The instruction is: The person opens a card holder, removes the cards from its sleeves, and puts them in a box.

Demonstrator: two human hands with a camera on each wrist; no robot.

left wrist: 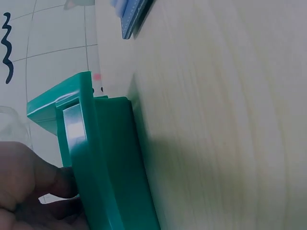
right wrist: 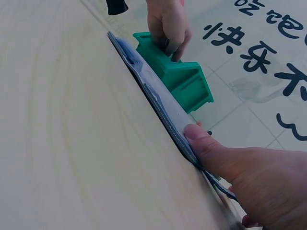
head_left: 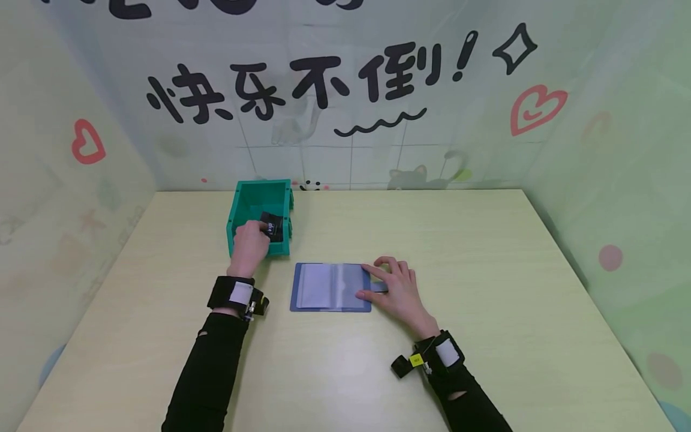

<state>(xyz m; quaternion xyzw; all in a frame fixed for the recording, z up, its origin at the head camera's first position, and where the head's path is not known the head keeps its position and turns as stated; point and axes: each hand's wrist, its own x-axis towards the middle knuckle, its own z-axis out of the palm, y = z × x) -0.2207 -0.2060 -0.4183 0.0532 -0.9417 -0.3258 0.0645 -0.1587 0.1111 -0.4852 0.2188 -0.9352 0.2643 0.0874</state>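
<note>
A blue card holder (head_left: pixel 317 288) lies spread on the table with its clear plastic sleeves showing. The right hand (head_left: pixel 397 293) rests at its right side, thumb and index finger pressing on the right page near the edge; the thumb (right wrist: pixel 197 133) shows on the sleeve in the right wrist view. The left hand (head_left: pixel 251 246) reaches over the front wall of a green plastic bin (head_left: pixel 232 225). One of its fingers touches a black card with white lettering (head_left: pixel 275 228) inside. The bin wall hides the fingertips in the left wrist view, so a grip on the card cannot be made out.
The holder's closing strap (head_left: pixel 379 287) sticks out to the right, under the right hand. The bin stands at the back left of the pale wooden table (head_left: pixel 459 240). Behind the table hangs a printed backdrop (head_left: pixel 345 162). Both wrists carry black camera straps (head_left: pixel 231 293).
</note>
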